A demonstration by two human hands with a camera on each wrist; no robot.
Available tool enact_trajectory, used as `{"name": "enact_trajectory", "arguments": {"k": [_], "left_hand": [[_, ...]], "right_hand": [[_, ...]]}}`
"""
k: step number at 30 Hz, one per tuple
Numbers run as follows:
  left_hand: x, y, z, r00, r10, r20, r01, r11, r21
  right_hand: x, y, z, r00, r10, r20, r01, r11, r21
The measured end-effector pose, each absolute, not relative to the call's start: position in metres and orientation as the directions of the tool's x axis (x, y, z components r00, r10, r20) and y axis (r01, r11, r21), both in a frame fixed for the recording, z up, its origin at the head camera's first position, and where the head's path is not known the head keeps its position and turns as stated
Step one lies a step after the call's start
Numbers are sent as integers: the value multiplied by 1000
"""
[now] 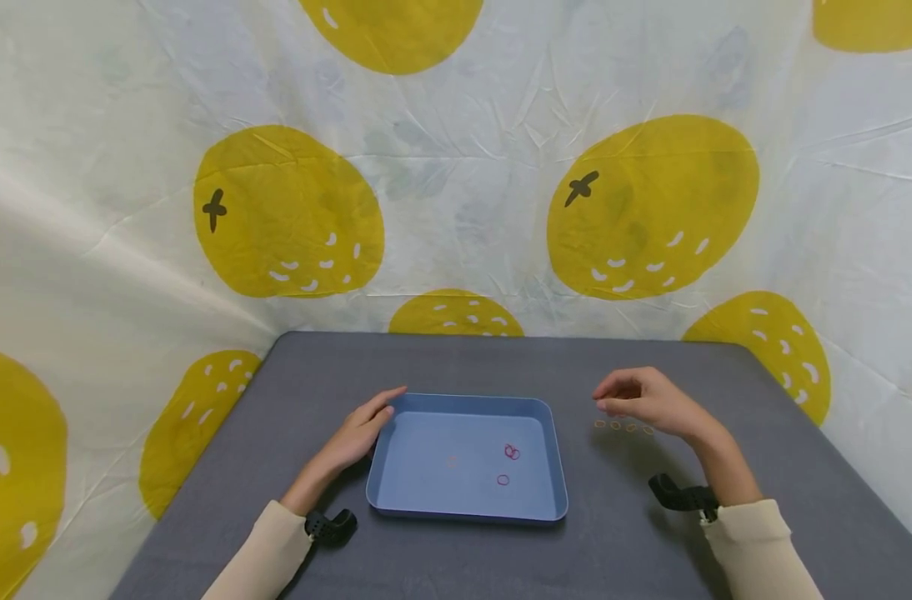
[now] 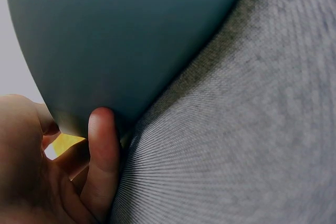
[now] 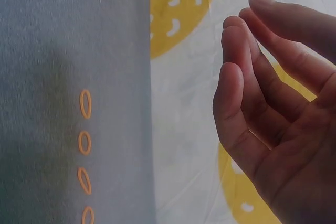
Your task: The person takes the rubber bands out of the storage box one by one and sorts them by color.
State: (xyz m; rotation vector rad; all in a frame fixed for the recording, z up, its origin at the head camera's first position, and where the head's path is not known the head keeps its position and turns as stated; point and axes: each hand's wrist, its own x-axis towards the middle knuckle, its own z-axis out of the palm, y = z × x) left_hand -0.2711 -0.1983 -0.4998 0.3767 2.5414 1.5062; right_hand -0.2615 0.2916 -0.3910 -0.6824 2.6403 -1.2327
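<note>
My left hand (image 1: 361, 432) holds the light blue tray (image 1: 456, 510) at its far left corner. The thumb lies over the rim, and in the left wrist view a finger (image 2: 103, 142) presses the outer wall. Inside the tray lie a few red rubber bands (image 1: 503, 480), some overlapping, and one faint orange band (image 1: 452, 461). Right of the tray, my right hand (image 1: 647, 402) hovers above a row of small orange rubber bands (image 1: 631, 428). Its fingers are loosely bent with nothing between them, and in the right wrist view the orange bands (image 3: 85, 142) lie apart from the hand.
A dark grey cloth (image 1: 456, 558) covers the table under the tray. Behind and at both sides hangs a white curtain (image 1: 463, 233) with large yellow fruit prints. Each wrist wears a black camera band.
</note>
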Motion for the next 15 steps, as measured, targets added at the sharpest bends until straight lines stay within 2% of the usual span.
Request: {"name": "enact_trajectory", "arguments": {"k": [15], "left_hand": [[-272, -198, -504, -953, 301, 30, 179, 483, 857]], "right_hand": [[-264, 251, -391, -852, -523, 29, -378, 574, -726]]}}
